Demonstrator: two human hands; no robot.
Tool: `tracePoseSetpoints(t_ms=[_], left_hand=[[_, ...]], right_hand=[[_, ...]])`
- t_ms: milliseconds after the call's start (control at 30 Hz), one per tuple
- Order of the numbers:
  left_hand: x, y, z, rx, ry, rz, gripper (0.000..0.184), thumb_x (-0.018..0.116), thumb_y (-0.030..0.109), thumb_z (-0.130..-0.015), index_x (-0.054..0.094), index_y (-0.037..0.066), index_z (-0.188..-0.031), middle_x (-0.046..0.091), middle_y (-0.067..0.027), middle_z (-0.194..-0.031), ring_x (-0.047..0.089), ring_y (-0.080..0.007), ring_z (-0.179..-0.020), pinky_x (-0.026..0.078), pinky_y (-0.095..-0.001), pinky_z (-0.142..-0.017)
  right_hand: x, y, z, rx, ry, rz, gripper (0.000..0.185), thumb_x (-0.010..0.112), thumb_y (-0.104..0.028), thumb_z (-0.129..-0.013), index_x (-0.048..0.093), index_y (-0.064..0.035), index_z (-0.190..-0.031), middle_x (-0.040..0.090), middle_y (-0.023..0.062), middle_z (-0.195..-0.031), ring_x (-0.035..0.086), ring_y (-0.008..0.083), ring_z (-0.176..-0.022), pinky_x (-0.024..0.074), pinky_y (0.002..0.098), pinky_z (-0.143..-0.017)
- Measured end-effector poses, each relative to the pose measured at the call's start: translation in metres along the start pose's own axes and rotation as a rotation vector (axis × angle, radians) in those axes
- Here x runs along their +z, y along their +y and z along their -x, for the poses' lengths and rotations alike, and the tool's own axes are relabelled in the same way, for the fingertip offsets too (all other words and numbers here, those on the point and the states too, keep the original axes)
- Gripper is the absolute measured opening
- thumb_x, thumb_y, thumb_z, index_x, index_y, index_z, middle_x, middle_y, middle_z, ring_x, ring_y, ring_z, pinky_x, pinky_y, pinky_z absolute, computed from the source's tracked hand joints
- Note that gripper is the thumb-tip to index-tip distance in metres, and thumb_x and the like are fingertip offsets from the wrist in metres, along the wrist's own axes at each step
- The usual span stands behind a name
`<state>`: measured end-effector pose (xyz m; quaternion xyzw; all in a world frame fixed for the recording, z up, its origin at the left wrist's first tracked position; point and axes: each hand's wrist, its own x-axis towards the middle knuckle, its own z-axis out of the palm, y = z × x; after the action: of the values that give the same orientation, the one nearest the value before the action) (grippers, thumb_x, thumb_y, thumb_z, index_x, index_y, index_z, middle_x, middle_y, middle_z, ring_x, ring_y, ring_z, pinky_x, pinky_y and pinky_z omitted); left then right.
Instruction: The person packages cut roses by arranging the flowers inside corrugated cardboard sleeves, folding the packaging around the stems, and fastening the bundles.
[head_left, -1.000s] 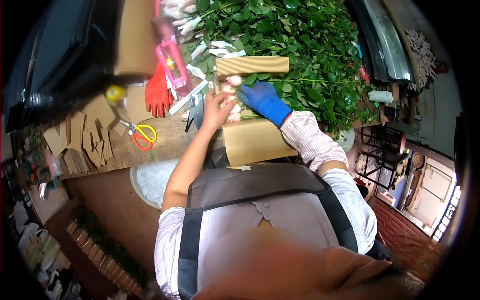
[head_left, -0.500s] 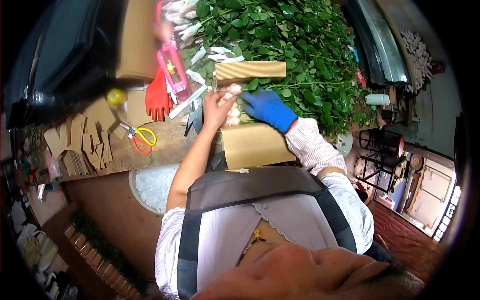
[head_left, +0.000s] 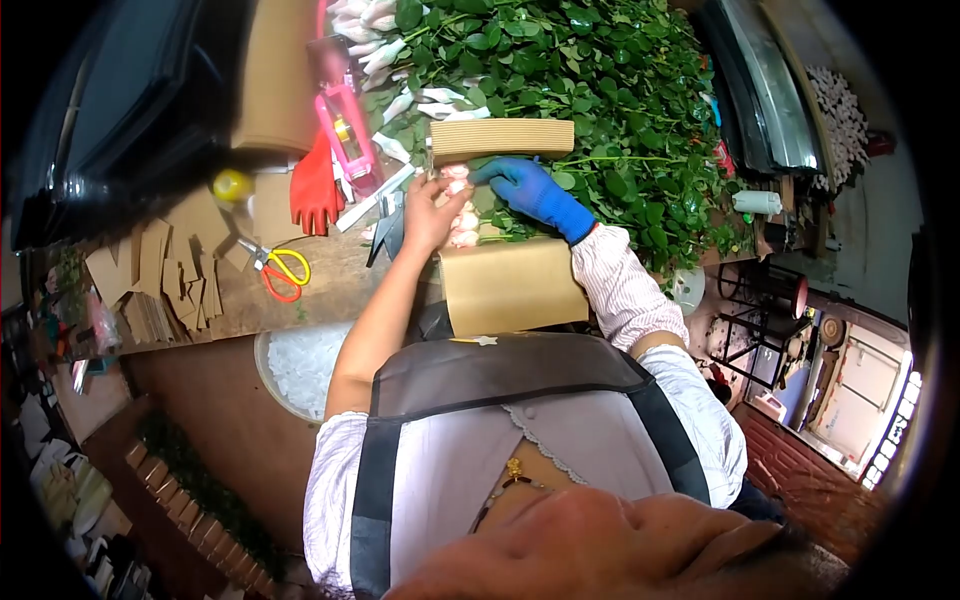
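Pale pink roses (head_left: 463,238) lie in a column between two flaps of corrugated cardboard. The near cardboard flap (head_left: 515,288) lies toward my body, and the folded far one (head_left: 503,141) stands behind the blooms. My bare left hand (head_left: 430,215) is at the left side of the rose heads, fingers apart and touching the upper blooms. In a blue glove, my right hand (head_left: 540,198) is just right of the top bloom, its fingertips pinched at the rose's neck; the glove partly hides the stem. Leafy stems (head_left: 590,90) spread out behind and to the right.
Left on the wooden table lie yellow-and-red-handled scissors (head_left: 276,272), a red glove (head_left: 315,190), a pink tape dispenser (head_left: 345,135) and cardboard pieces (head_left: 165,270). White-wrapped buds (head_left: 380,60) lie at the back. Below the edge stands a tub of white pieces (head_left: 300,370).
The rose by my right fingertips has moved slightly up and left into the column. My right hand has shifted up a little, and my left fingers have spread over the blooms.
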<state>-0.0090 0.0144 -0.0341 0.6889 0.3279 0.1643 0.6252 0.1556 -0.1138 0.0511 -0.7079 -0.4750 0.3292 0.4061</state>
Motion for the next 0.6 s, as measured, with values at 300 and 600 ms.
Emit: tracePoseSetpoints(t_ms=[300, 600], left_hand=[[0.000, 0.020, 0.008, 0.175, 0.089, -0.140, 0.040, 0.080, 0.016, -0.080, 0.063, 0.002, -0.113, 0.050, -0.0145, -0.123, 0.053, -0.0244, -0.113, 0.045, -0.0332, -0.098], [-0.002, 0.010, -0.002, 0.265, -0.024, -0.074, 0.049, 0.077, 0.007, -0.081, 0.063, 0.014, -0.127, 0.036, -0.0165, -0.139, 0.044, -0.0289, -0.128, 0.038, -0.0362, -0.111]], right_hand=[[0.019, -0.009, -0.004, 0.071, 0.062, 0.478, 0.022, 0.059, -0.011, -0.085, 0.070, -0.0121, -0.104, 0.070, 0.0121, -0.102, 0.067, 0.0325, -0.095, 0.0527, 0.0415, -0.085], [-0.017, -0.071, 0.049, -0.034, 0.295, 0.211, 0.027, 0.063, -0.023, -0.091, 0.068, -0.0076, -0.113, 0.069, 0.0151, -0.108, 0.067, 0.0307, -0.098, 0.0530, 0.0384, -0.087]])
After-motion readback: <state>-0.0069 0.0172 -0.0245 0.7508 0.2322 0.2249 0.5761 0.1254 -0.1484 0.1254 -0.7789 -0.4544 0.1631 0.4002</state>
